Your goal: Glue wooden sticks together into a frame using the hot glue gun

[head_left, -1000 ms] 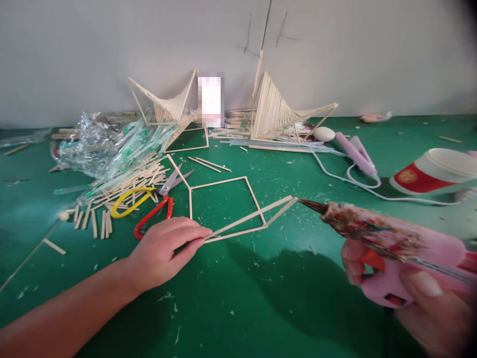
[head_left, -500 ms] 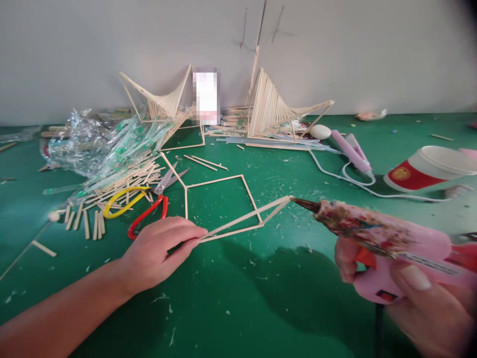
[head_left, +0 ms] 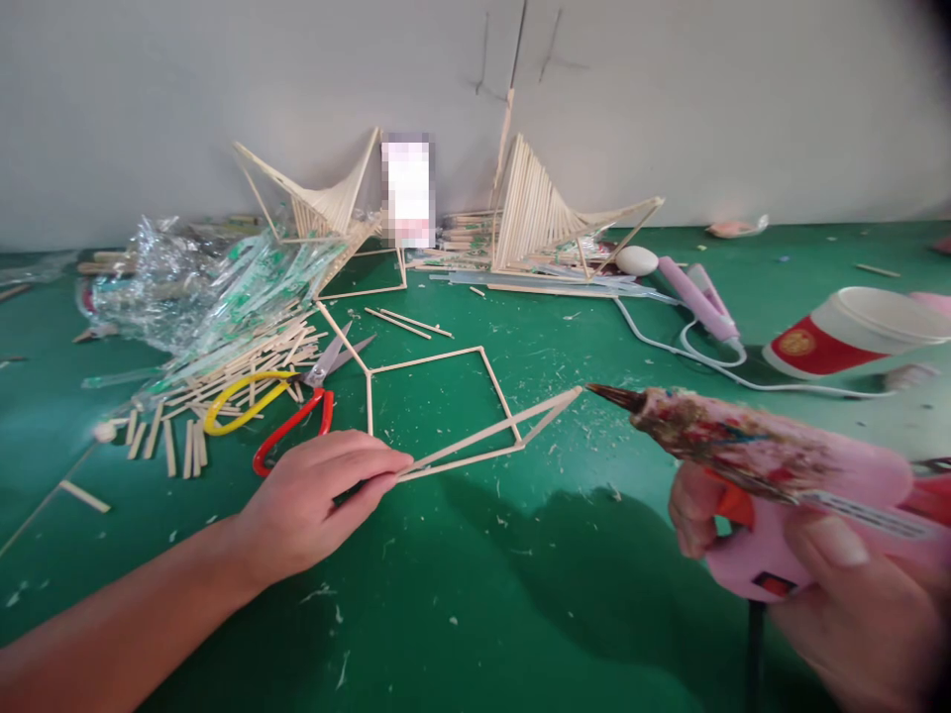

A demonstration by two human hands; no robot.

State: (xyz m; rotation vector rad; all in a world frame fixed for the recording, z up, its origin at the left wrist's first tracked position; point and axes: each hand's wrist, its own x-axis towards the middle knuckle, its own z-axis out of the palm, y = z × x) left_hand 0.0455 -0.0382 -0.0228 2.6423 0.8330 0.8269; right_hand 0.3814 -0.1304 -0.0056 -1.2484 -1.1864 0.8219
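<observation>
My left hand [head_left: 327, 500] pinches the near-left corner of a thin wooden stick frame [head_left: 427, 360], its fingertips hiding that corner. A square outline lies on the table, and two sticks rise from it to a raised tip at the right. In my right hand [head_left: 832, 574] is a pink hot glue gun [head_left: 773, 456], gripped by its handle, its barrel smeared with brown and red stains. The dark nozzle points left, just apart from the raised tip. Scissors [head_left: 319, 376] with one yellow and one red handle lie spread beside the frame's left edge.
Cut sticks [head_left: 185, 446] and clear plastic wrappers [head_left: 170, 287] pile up at the left. Two curved stick models [head_left: 535, 218] stand by the wall, with a phone [head_left: 408, 193] between them. At right are a tilted paper cup [head_left: 832, 337] and a pink corded tool [head_left: 698, 297].
The glue gun has drawn slightly right, opening a small gap between its nozzle and the frame's raised tip. My left hand holds the same place.
</observation>
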